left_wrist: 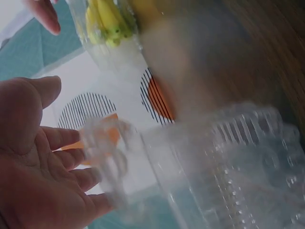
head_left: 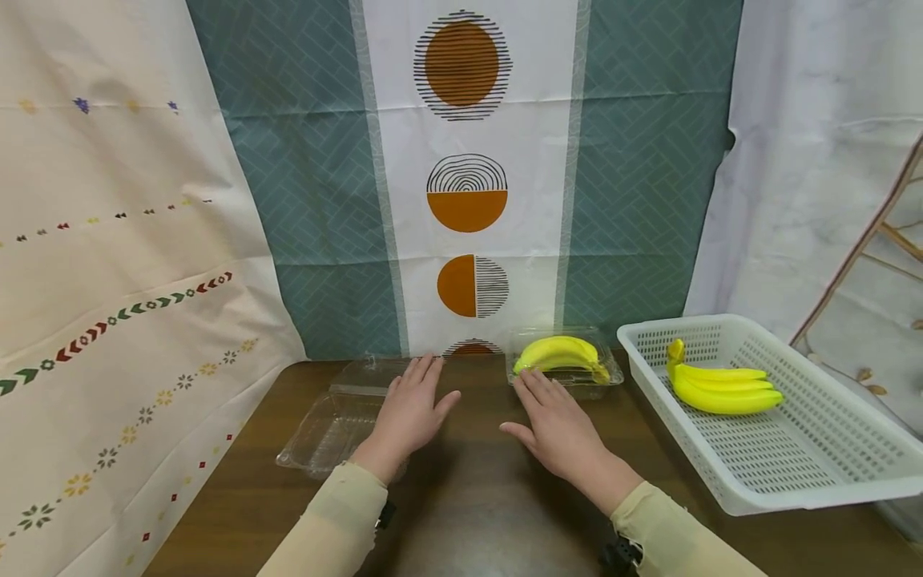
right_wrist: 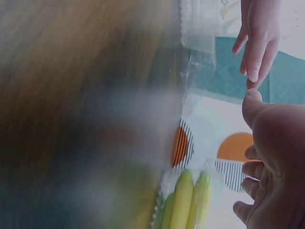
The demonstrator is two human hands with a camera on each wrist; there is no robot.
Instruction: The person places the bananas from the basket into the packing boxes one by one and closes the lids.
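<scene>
The left hand is held out with its fingers straight and near one another, its thumb spread away from them; a clear, ridged plastic clamshell container lies hinged open just left of those fingers, its lid section beyond its tray, and whether the fingers touch it I cannot tell. The right hand is likewise stretched out, fingers straight and thumb apart, clamped on nothing; just beyond its fingertips sits a second transparent plastic box with a bright yellow bunch of bananas inside, contact again unclear. Well to the right of the right fingers stands a white, perforated plastic basket; another yellow banana bunch rests in it, toward its far end. Below both hands spreads a dark brown wooden table; farther beyond the fingers hangs a teal and white cloth printed with orange circles; cream sleeves cover both forearms.
</scene>
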